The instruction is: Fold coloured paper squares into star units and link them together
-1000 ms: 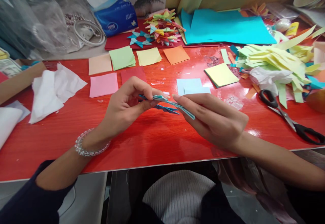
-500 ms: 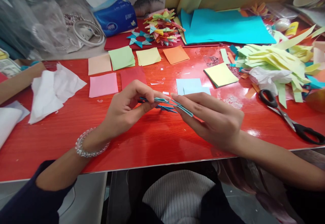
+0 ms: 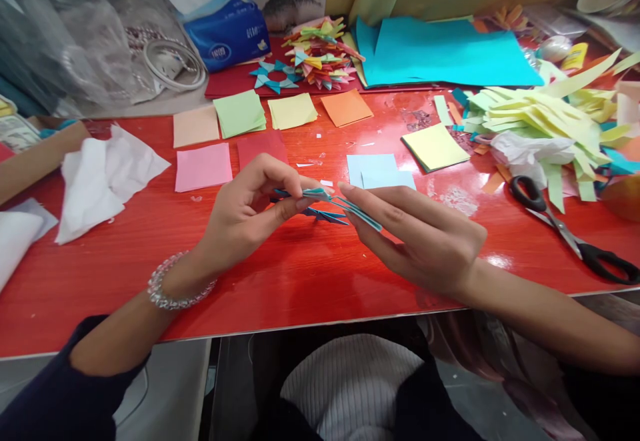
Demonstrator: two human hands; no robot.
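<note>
My left hand [image 3: 255, 211] pinches a blue folded paper chain [image 3: 327, 217] between thumb and fingers, partly hidden behind them. Held by my right hand [image 3: 415, 231] is a light blue folded paper piece [image 3: 364, 215], thin and seen edge-on. Its pointed end meets the chain's light blue end between the two hands; whether one is tucked into the other I cannot tell. Behind my hands, light blue paper squares [image 3: 380, 171] lie on the red table [image 3: 310, 287]. A dark red stack of paper squares [image 3: 263, 147] lies just beyond my left hand.
Paper stacks in pink [image 3: 204, 167], green [image 3: 240, 113] and orange [image 3: 347, 107] lie farther back. Finished folded paper rings [image 3: 325, 54] pile up beside a blue tissue pack [image 3: 225, 31]. Scissors [image 3: 565, 227] and yellow-green paper strips [image 3: 540, 117] are at the right. White tissue [image 3: 107, 181] lies left.
My right hand has shifted very slightly to the right with its paper piece. The left fingers have tilted the chain a little; both hands keep their grip.
</note>
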